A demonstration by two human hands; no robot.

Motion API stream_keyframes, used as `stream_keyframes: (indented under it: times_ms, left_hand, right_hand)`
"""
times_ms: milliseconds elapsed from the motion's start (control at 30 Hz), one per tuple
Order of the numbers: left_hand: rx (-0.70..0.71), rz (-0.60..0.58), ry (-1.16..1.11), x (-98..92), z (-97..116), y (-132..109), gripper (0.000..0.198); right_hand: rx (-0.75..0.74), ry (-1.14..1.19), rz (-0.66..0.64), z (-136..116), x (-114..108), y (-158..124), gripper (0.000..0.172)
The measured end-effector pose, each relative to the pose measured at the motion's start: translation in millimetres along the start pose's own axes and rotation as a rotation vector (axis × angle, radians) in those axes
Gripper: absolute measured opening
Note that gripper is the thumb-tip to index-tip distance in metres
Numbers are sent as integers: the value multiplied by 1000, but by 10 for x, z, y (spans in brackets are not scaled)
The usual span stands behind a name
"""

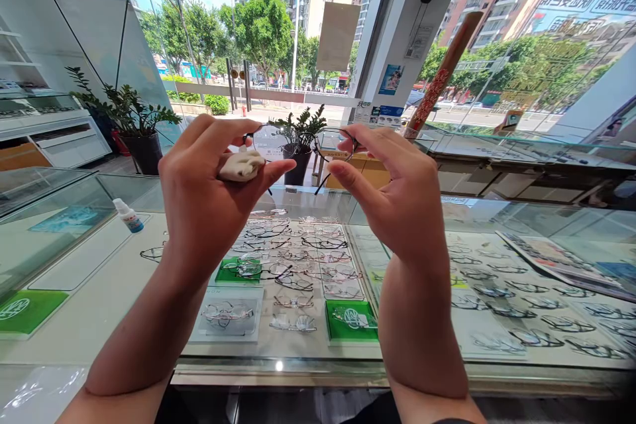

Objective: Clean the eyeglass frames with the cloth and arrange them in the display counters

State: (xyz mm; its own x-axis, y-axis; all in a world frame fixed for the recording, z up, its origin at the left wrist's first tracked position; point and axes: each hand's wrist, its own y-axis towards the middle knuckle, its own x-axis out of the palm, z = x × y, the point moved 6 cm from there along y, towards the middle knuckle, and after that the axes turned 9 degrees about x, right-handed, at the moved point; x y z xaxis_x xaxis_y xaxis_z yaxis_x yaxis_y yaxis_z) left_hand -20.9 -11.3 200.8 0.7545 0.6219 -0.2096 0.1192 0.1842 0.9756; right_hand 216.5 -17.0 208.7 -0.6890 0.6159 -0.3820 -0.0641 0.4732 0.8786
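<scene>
A pair of thin dark metal-rimmed eyeglasses (271,142) is held up in front of me at eye level, with its temple arms hanging down behind. My left hand (209,192) grips the left side of the frame, pressing a crumpled pale cleaning cloth (242,166) against the lens. My right hand (392,192) pinches the right rim between thumb and fingers. Both hands are raised above a glass display counter (278,364).
Rows of eyeglasses lie on the counter's display shelf below my hands, with green cards among them. A small spray bottle (128,215) stands at the left. Potted plants and shop windows lie beyond the counter.
</scene>
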Motion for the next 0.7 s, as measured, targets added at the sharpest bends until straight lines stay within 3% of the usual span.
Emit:
stream_keyframes:
  times_ms: [333,500,700]
  left_hand:
    - [-10,-24,17,6,-19,-5,42]
    - [11,-28,-4,26,-31,-15,53]
    - [-22,15,-62,90,-113,-57,63]
  right_hand:
    - [-21,1,22,-16,-10,-8,42]
    - [-30,-43,48,-44,-15,-16,40]
    - [-97,-125,171,-140,28,-33,40]
